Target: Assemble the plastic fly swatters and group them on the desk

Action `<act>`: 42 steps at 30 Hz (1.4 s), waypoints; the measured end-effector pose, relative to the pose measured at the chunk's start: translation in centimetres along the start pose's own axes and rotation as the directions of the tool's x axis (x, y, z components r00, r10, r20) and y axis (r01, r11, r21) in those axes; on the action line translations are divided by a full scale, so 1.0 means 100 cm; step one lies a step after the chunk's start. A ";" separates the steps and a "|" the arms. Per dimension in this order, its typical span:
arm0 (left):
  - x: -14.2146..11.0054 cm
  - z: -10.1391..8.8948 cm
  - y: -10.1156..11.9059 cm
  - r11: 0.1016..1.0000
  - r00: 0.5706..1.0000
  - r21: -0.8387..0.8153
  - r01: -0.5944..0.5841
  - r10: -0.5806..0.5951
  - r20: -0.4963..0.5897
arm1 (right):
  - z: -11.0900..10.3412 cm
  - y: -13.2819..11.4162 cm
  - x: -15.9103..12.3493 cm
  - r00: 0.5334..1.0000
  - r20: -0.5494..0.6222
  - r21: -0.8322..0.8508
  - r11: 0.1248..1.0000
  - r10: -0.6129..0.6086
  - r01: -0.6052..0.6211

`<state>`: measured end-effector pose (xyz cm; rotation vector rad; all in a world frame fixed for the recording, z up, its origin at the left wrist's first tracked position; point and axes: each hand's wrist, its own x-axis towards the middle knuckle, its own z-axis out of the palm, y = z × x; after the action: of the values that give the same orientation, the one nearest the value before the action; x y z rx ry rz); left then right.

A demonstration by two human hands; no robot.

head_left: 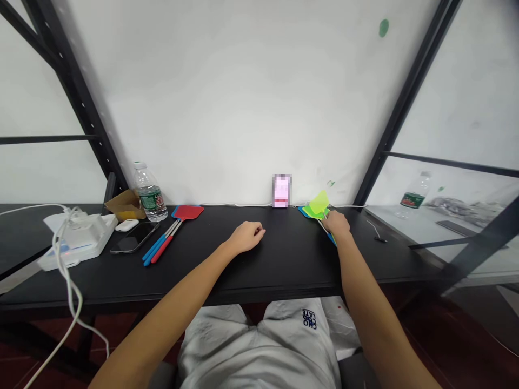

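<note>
On the right of the black table, my right hand [337, 222] closes around the shaft of a yellow-green fly swatter [319, 202]. Its head is tilted up over a green fly swatter [308, 212], and a blue one shows at the edge beneath. My fingers hide part of the handles. Near the middle, my left hand [247, 236] rests on the tabletop with its fingers curled in and nothing visible in them. To its left lie a red fly swatter [188, 212] and blue fly swatters [156, 248], side by side with their handles toward me.
A phone with a lit screen [281, 192] leans against the wall. At the left are a water bottle [151, 194], a dark phone [135, 237], a white case [127, 225], a brown box [126, 205] and a white power strip [97, 243] with cables. A small black cable plug [380, 239] lies at the right.
</note>
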<state>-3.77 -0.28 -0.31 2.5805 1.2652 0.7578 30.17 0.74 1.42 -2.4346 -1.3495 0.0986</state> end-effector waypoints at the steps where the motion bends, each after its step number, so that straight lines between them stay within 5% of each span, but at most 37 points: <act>1: 0.000 0.000 0.000 1.000 1.000 -0.002 -0.001 0.001 -0.001 | 0.000 -0.001 -0.001 1.000 -0.002 0.004 1.000 0.010 -0.010; 18: 0.001 -0.002 -0.002 0.989 0.997 0.127 0.072 -0.072 -0.002 | 0.011 0.000 0.002 0.997 -0.035 -0.025 0.998 -0.062 0.062; 36: 0.000 -0.001 -0.003 0.971 0.998 0.236 0.048 -0.053 0.018 | 0.017 -0.028 -0.020 0.985 0.025 -0.143 0.975 -0.168 0.170; 39: 0.000 -0.004 -0.003 0.900 0.983 0.397 0.182 -0.159 -0.089 | 0.017 -0.031 -0.023 0.983 0.042 -0.147 0.972 -0.177 0.181; 42: 0.000 -0.010 -0.012 0.759 0.885 0.460 0.461 -0.358 -0.297 | 0.019 -0.033 -0.025 0.981 0.041 -0.167 0.967 -0.190 0.194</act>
<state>-5.12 0.35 0.13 2.4602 2.2865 0.6456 25.71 0.80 0.53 -2.4291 -1.6595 -0.0368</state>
